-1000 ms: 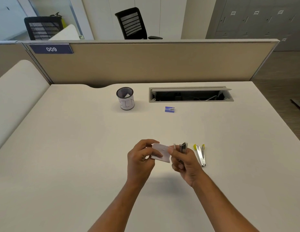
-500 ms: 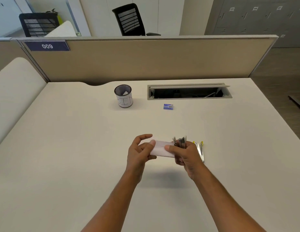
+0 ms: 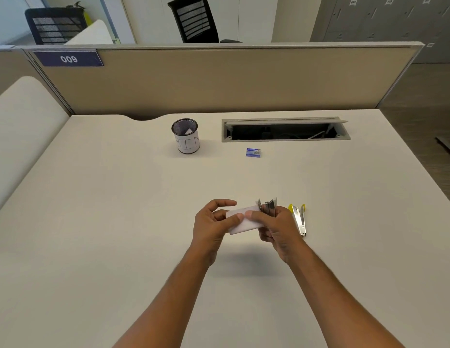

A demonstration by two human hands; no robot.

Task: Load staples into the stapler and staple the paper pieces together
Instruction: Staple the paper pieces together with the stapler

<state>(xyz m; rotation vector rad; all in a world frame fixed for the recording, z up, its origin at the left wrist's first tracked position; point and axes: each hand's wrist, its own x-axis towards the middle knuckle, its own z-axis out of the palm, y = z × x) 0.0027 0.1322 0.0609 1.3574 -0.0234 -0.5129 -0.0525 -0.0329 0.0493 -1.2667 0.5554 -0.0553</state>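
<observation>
The stapling step is looking close at hand: the right hand [image 3: 279, 228] is gripping the stapler [image 3: 268, 207] upright, its metal end sticking up above the fingers, and the left hand [image 3: 213, 222] is pinching the paper pieces [image 3: 240, 219] between thumb and fingers, feeding their right edge toward the stapler's mouth. Whether the paper is already sitting between the stapler's arms, or whether a staple has gone in, cannot be told, since the fingers are covering that spot. Loading is probably finished, judging by the staple box [image 3: 253, 152] lying closed on the desk [image 3: 118, 222] at about twelve o'clock from the hands, well apart from them. What is likely remaining is the squeeze itself and setting the joined paper down. A second, yellow-tipped stapler [image 3: 299, 219] is lying on the desk just at three o'clock of the right hand, untouched. A mesh pen cup [image 3: 185, 135] is standing at eleven o'clock, far from both hands.
</observation>
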